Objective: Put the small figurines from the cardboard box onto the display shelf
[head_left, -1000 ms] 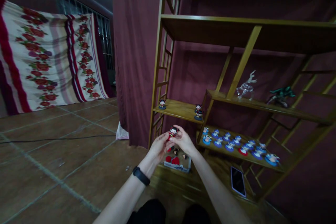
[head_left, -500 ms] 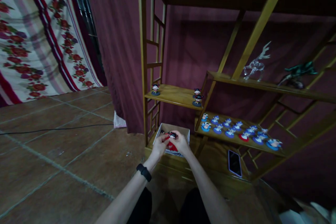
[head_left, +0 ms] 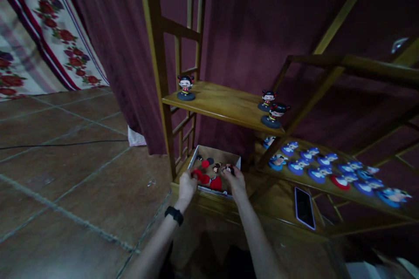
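An open cardboard box (head_left: 221,155) holds small doll figurines (head_left: 216,168), a dark disc (head_left: 210,161) and several red round pieces (head_left: 205,179). My left hand (head_left: 187,186), with a black band on its wrist, is at the box's left side, fingers closed on a red round base (head_left: 197,174). At the right side of the box, my right hand (head_left: 237,182) is closed around a black-haired doll figurine (head_left: 228,168), partly hidden by the fingers. My hands are apart.
On the wooden shelf (head_left: 225,103) above stand black-haired figurines, one left (head_left: 185,88) and two right (head_left: 274,115). Several blue-based figurines (head_left: 320,173) fill a lower shelf at right. A phone (head_left: 304,207) lies beside the box. Purple curtain (head_left: 121,52) hangs at left.
My hands were together over the box around a black-haired figurine; now they have separated to its two sides, uncovering the contents. The view has moved closer to the shelves.
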{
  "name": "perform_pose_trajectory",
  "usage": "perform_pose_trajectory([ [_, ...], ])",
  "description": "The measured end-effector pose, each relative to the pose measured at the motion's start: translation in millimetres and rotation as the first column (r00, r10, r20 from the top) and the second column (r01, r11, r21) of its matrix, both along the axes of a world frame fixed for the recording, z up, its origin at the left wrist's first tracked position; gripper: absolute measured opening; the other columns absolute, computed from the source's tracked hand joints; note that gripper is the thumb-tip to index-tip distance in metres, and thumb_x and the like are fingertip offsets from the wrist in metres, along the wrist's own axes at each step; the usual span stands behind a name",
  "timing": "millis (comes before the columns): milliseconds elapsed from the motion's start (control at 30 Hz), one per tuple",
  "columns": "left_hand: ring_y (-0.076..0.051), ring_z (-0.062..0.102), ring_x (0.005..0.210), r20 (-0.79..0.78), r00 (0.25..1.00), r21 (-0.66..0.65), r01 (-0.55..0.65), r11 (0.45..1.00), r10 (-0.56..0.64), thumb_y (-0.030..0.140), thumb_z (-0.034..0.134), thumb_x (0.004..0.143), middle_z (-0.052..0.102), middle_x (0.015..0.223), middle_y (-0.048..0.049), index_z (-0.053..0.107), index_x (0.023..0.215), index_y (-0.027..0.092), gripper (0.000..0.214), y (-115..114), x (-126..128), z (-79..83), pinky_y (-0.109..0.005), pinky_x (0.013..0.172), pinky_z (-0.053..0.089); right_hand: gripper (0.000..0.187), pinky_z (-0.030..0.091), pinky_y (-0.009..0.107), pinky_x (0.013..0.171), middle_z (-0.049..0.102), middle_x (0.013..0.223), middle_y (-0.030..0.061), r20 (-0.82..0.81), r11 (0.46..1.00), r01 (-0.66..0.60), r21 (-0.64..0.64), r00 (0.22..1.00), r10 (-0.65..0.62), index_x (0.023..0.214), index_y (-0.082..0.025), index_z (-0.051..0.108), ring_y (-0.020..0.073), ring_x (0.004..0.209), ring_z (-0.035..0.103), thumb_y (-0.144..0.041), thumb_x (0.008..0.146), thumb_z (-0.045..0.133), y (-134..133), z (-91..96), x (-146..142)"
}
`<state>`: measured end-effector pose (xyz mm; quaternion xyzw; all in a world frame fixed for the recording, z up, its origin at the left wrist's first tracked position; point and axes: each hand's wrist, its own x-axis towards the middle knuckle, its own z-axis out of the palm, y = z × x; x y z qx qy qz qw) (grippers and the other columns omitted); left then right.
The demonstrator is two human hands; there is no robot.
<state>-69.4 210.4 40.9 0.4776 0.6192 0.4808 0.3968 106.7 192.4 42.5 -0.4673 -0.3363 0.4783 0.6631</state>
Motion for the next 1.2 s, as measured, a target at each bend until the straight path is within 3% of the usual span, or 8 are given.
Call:
perform_pose_trajectory([
  [133, -0.022, 0.058, 0.097, -0.103, 0.995, 0.136, 0.002, 0.991, 0.012, 0.018, 0.055, 0.072, 0.066, 0.099, -0.0093, 0.065, 0.1, 0.016, 0.029, 19, 7, -2.8, -0.032, 0.086, 0.042, 0.032, 0.052, 0.034, 0.075, 0.063, 0.088, 0.0018, 0.002, 0.998, -0.013, -0.057, 1.0, 0.013, 0.088, -0.018, 0.062, 0.0167, 0.079, 0.06, -0.034, 0.061, 0.067, 4, -13.2, 1],
  [300, -0.018, 0.062, 0.073, 0.335, 0.913, -0.021, 0.256, 0.966, -0.235, 0.03, 0.065, 0.067, 0.067, 0.077, -0.0074, 0.068, 0.085, 0.011, 0.026, 14, 38, -5.9, -0.029, 0.072, 0.049, 0.031, 0.049, 0.034, 0.076, 0.067, 0.087, 0.0029, 0.237, 0.989, -0.131, -0.064, 0.961, 0.143, 0.091, -0.019, 0.064, 0.019, 0.081, 0.061, -0.034, 0.064, 0.065, 10, -22.6, -16],
  [400, -0.015, 0.062, 0.063, 0.587, 0.785, -0.157, 0.351, 0.923, -0.198, 0.033, 0.07, 0.063, 0.066, 0.069, -0.0065, 0.067, 0.081, 0.01, 0.03, 4, 42, -6.6, -0.029, 0.065, 0.051, 0.031, 0.048, 0.034, 0.078, 0.068, 0.088, 0.0027, 0.32, 0.976, -0.204, -0.08, 0.922, 0.219, 0.092, -0.02, 0.065, 0.0197, 0.083, 0.061, -0.033, 0.063, 0.065, 10, -23.7, -19],
  [567, -0.017, 0.064, 0.071, 0.714, 0.687, -0.195, 0.377, 0.906, -0.132, 0.024, 0.077, 0.056, 0.069, 0.079, -0.0094, 0.067, 0.081, 0.01, 0.031, 1, 34, -0.2, -0.031, 0.07, 0.052, 0.034, 0.044, 0.033, 0.084, 0.067, 0.093, 0.0022, 0.202, 0.958, -0.269, -0.102, 0.937, 0.284, 0.096, -0.021, 0.064, 0.0197, 0.09, 0.059, -0.03, 0.063, 0.065, 8, -15.2, -10],
  [800, -0.012, 0.06, 0.057, 0.573, 0.806, -0.125, 0.262, 0.957, -0.146, 0.023, 0.079, 0.05, 0.066, 0.063, -0.0037, 0.066, 0.07, 0.01, 0.027, 1, 44, -1.2, -0.025, 0.058, 0.05, 0.036, 0.042, 0.034, 0.086, 0.067, 0.095, 0.0017, 0.107, 0.961, -0.255, -0.109, 0.958, 0.266, 0.099, -0.021, 0.063, 0.0191, 0.091, 0.058, -0.029, 0.064, 0.065, 9, -18.2, -5],
  [1000, -0.01, 0.055, 0.051, 0.434, 0.866, -0.103, 0.322, 0.941, -0.249, 0.026, 0.075, 0.054, 0.064, 0.059, -0.0022, 0.067, 0.073, 0.011, 0.026, 5, 44, -5.5, -0.022, 0.054, 0.045, 0.038, 0.045, 0.033, 0.082, 0.068, 0.09, 0.0023, 0.049, 0.957, -0.261, -0.128, 0.962, 0.269, 0.096, -0.019, 0.063, 0.0183, 0.083, 0.06, -0.03, 0.061, 0.069, 9, -21.9, -4],
  [1100, -0.014, 0.059, 0.061, 0.404, 0.848, -0.095, 0.413, 0.906, -0.344, 0.029, 0.071, 0.06, 0.067, 0.069, -0.0055, 0.068, 0.079, 0.012, 0.026, 23, 36, -12.4, -0.025, 0.061, 0.045, 0.038, 0.046, 0.034, 0.08, 0.068, 0.089, 0.0026, 0.035, 0.96, -0.244, -0.139, 0.967, 0.251, 0.095, -0.018, 0.063, 0.0188, 0.082, 0.06, -0.03, 0.059, 0.069, 11, -20.9, 4],
  [1200, -0.017, 0.06, 0.074, 0.209, 0.943, 0.001, 0.264, 0.964, -0.259, 0.026, 0.063, 0.067, 0.067, 0.079, -0.0074, 0.068, 0.079, 0.014, 0.017, 57, 30, -23.8, -0.027, 0.07, 0.044, 0.035, 0.047, 0.033, 0.078, 0.067, 0.085, 0.0012, 0.054, 0.983, -0.094, -0.159, 0.993, 0.104, 0.089, -0.019, 0.063, 0.0182, 0.079, 0.06, -0.029, 0.056, 0.07, 17, -21.9, 11],
])
